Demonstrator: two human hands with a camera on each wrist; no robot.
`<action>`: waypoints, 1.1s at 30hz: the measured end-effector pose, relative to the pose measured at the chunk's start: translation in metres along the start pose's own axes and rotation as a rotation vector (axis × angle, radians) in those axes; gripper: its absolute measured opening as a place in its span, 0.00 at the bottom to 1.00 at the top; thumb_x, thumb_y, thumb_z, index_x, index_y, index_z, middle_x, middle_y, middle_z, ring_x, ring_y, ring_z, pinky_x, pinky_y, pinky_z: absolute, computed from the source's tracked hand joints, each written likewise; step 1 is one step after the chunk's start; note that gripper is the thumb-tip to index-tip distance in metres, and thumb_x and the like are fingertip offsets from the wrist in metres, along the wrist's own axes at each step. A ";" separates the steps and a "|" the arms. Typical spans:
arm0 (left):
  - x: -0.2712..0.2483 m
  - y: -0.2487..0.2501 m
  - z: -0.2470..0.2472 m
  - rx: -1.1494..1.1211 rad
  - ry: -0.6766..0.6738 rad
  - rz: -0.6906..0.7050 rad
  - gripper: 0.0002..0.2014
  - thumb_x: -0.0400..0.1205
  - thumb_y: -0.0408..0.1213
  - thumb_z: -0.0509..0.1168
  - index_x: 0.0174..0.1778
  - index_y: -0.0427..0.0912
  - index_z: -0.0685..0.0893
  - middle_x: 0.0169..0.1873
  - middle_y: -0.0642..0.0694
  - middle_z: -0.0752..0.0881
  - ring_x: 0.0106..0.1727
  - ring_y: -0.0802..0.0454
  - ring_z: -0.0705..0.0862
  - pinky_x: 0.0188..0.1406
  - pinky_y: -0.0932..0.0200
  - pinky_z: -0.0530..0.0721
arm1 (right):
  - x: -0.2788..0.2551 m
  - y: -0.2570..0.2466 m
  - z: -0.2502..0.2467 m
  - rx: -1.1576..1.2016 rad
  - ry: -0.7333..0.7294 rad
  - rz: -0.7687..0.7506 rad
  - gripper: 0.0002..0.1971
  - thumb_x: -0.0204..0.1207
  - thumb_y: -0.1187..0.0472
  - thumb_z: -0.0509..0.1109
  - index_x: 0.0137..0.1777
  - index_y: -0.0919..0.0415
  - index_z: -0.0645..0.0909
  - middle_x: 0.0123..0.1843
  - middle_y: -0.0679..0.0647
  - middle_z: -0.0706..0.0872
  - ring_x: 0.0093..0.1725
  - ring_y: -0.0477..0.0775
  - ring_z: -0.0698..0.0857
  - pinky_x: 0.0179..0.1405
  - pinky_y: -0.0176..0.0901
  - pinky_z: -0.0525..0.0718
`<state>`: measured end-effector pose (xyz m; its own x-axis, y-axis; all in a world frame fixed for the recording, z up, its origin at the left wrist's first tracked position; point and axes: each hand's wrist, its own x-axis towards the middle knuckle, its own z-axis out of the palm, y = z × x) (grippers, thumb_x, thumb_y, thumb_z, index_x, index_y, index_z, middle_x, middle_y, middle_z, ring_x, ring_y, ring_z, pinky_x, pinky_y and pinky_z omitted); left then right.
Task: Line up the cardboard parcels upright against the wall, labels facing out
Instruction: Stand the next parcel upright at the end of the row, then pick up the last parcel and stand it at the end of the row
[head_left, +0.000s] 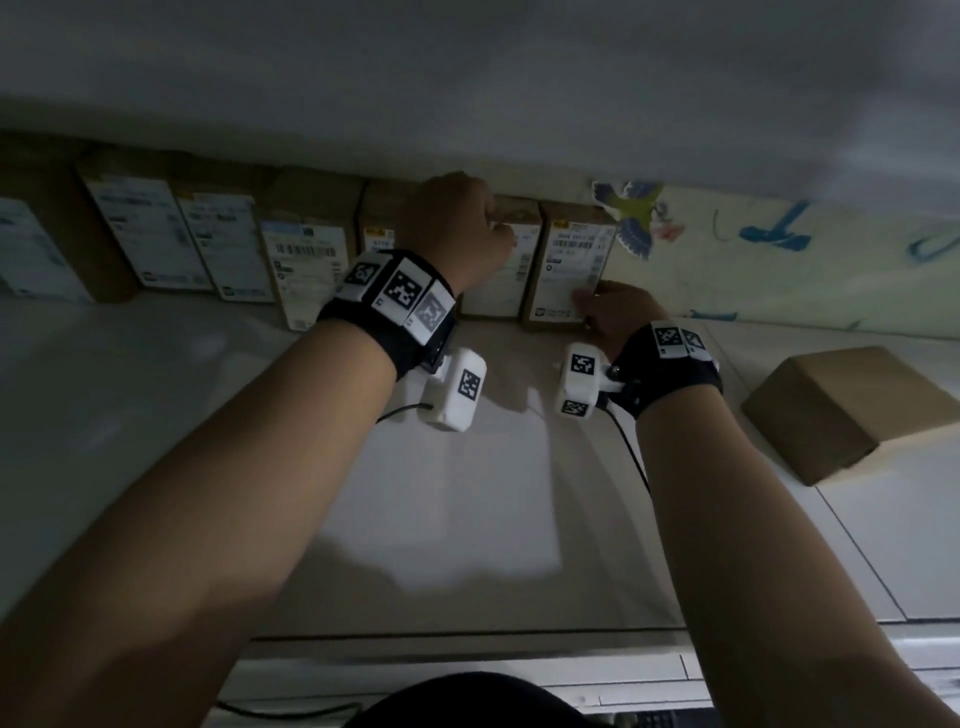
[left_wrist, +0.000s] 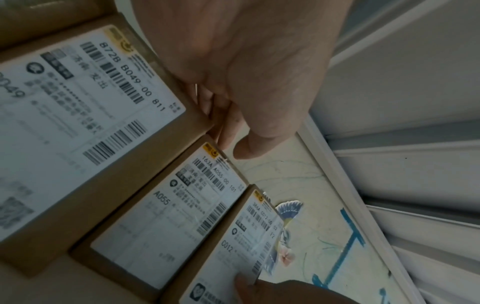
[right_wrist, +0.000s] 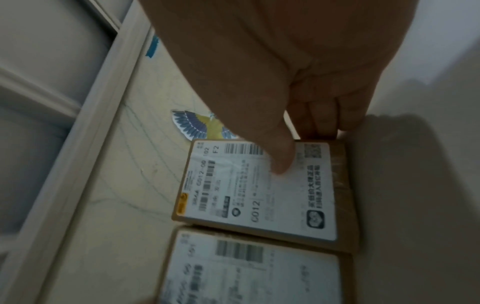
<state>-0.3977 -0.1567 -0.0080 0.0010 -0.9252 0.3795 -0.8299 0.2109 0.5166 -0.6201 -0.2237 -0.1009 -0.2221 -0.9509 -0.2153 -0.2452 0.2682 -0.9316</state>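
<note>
Several cardboard parcels stand upright in a row against the wall, white labels facing out. The rightmost one, labelled C012 (head_left: 571, 265) (right_wrist: 259, 195) (left_wrist: 233, 257), is held at its lower right corner by my right hand (head_left: 613, 312) (right_wrist: 298, 148), thumb on the label and fingers round the side edge. My left hand (head_left: 457, 228) (left_wrist: 233, 144) curls over the top edge of the neighbouring A055 parcel (head_left: 511, 291) (left_wrist: 161, 226), beside the B049 parcel (left_wrist: 78, 123). A plain brown parcel (head_left: 852, 410) lies flat at the right, no label showing.
More labelled parcels (head_left: 306, 270) (head_left: 150, 234) continue the row to the left. A bird sticker (head_left: 631, 218) and blue scribbles mark the wall right of the row. A pale tiled surface (head_left: 467, 493) stretches in front of the parcels.
</note>
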 end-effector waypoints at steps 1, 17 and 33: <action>-0.002 0.000 -0.001 -0.006 -0.007 0.021 0.15 0.81 0.43 0.66 0.51 0.34 0.90 0.52 0.34 0.91 0.54 0.36 0.89 0.56 0.44 0.89 | -0.014 -0.007 0.004 -0.062 0.002 -0.002 0.23 0.77 0.54 0.81 0.70 0.62 0.88 0.63 0.58 0.93 0.63 0.64 0.91 0.68 0.61 0.88; -0.004 -0.012 0.001 0.228 -0.140 0.168 0.30 0.80 0.42 0.70 0.79 0.36 0.76 0.75 0.35 0.82 0.67 0.34 0.86 0.64 0.40 0.87 | -0.049 -0.028 0.028 -0.326 0.039 -0.044 0.43 0.72 0.47 0.85 0.80 0.64 0.71 0.73 0.58 0.83 0.70 0.60 0.84 0.68 0.47 0.82; -0.070 0.029 -0.023 -0.641 -0.201 0.169 0.26 0.87 0.47 0.70 0.82 0.47 0.76 0.78 0.50 0.81 0.77 0.56 0.78 0.78 0.54 0.76 | -0.207 -0.025 -0.001 0.434 -0.045 -0.208 0.22 0.74 0.53 0.75 0.69 0.47 0.84 0.69 0.48 0.86 0.73 0.50 0.82 0.77 0.56 0.75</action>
<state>-0.4091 -0.0782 -0.0016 -0.2539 -0.8907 0.3770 -0.3159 0.4448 0.8381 -0.5691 -0.0338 -0.0333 -0.1666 -0.9859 -0.0146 0.1388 -0.0088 -0.9903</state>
